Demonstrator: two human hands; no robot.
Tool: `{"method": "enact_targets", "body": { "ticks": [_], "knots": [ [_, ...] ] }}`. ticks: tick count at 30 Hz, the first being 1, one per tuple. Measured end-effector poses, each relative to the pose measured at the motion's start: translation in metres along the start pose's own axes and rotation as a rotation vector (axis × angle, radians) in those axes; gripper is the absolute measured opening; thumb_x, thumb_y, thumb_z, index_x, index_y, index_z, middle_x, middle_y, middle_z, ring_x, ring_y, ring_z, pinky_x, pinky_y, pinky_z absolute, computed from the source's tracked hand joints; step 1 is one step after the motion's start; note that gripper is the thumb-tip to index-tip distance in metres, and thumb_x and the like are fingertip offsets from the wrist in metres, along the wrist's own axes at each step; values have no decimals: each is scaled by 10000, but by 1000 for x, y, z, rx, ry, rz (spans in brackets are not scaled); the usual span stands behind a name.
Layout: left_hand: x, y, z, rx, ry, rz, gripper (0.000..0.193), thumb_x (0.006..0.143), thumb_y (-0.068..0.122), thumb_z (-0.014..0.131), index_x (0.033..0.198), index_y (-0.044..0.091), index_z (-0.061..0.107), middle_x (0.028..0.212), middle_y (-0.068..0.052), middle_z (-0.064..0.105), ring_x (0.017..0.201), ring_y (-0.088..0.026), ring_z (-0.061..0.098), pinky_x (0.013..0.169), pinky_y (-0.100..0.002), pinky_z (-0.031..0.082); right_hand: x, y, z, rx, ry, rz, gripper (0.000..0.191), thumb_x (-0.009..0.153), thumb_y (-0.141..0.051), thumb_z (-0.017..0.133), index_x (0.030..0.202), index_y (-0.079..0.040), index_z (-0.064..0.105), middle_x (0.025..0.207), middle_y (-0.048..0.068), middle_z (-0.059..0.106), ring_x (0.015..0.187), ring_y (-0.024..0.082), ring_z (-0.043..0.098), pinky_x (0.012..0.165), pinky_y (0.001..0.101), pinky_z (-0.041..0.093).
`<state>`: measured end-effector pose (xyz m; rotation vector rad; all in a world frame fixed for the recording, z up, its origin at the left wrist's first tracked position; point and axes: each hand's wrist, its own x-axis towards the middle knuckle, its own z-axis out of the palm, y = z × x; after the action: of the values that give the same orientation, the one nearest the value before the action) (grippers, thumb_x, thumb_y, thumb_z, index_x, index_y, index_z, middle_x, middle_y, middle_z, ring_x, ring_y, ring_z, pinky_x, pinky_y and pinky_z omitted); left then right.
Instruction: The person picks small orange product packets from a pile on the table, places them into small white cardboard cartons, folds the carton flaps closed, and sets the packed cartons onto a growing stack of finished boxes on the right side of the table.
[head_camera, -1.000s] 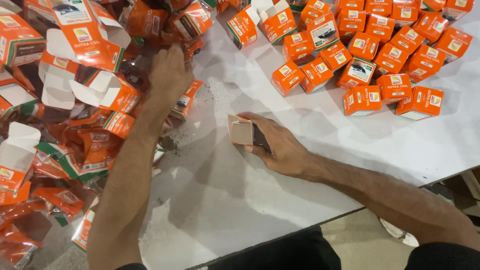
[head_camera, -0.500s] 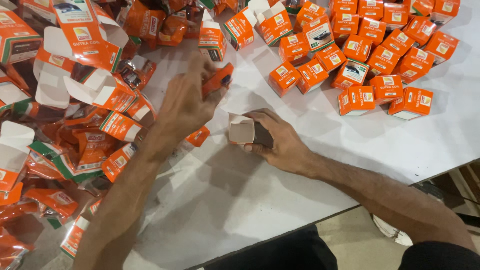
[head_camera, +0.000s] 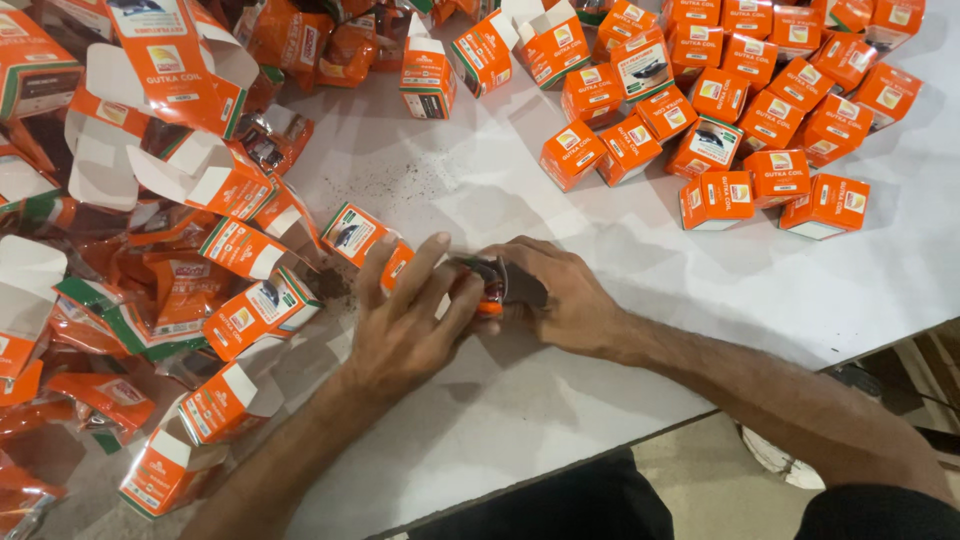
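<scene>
Both hands met at the middle of the white table (head_camera: 620, 300). The left hand (head_camera: 410, 320) and right hand (head_camera: 560, 295) together gripped a small orange packet (head_camera: 487, 285), fingers closed around it, just above the tabletop. A flat orange carton (head_camera: 362, 237) lay touching the left fingers. Closed orange boxes (head_camera: 720, 120) sat well apart at upper right; unfolded cartons (head_camera: 180, 200) were heaped at left.
</scene>
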<state>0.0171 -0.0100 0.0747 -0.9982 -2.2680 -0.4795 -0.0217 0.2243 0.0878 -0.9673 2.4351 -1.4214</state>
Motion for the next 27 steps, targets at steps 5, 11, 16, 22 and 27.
{"method": "enact_targets", "body": {
  "ticks": [5, 11, 16, 22, 27],
  "knots": [
    [12, 20, 0, -83, -25, -361, 289, 806, 69, 771, 1091, 84, 724, 1230, -179, 514, 1337, -386, 406, 1124, -572, 327, -2, -3, 3, -21, -42, 35, 661, 796, -131, 832, 1394, -69, 556, 1230, 141, 662, 1130, 365, 644, 949, 436, 534],
    [31, 21, 15, -695, 34, -997, 445, 832, 87, 715, 1210, 27, 487, 1226, -138, 518, 1048, -250, 565, 827, -355, 513, -6, -1, 7, -107, 7, 81, 783, 817, -160, 842, 1468, -48, 423, 1367, 211, 568, 1233, 401, 569, 994, 462, 490],
    [28, 15, 26, -619, -44, -863, 162, 903, 32, 694, 1062, 59, 715, 990, -102, 665, 917, -201, 592, 809, -353, 512, -14, -1, 12, 137, 15, 287, 664, 860, -119, 782, 1424, -111, 431, 1392, 126, 627, 1243, 310, 651, 1001, 404, 539],
    [17, 11, 21, -1203, -86, -1232, 212, 956, 155, 610, 1139, 56, 652, 1026, -51, 661, 947, -165, 664, 870, -348, 638, -14, 6, 14, -90, 37, -100, 609, 808, 10, 766, 1379, -75, 573, 1383, 179, 626, 1272, 363, 620, 1024, 422, 560],
    [8, -12, 7, -1642, -105, -1037, 326, 879, 68, 593, 1193, 12, 660, 1143, -63, 678, 1068, -118, 648, 988, -287, 531, -15, 6, 16, -231, 20, -169, 622, 779, -1, 780, 1363, -28, 566, 1369, 200, 594, 1242, 391, 599, 1011, 452, 537]
  ]
}}
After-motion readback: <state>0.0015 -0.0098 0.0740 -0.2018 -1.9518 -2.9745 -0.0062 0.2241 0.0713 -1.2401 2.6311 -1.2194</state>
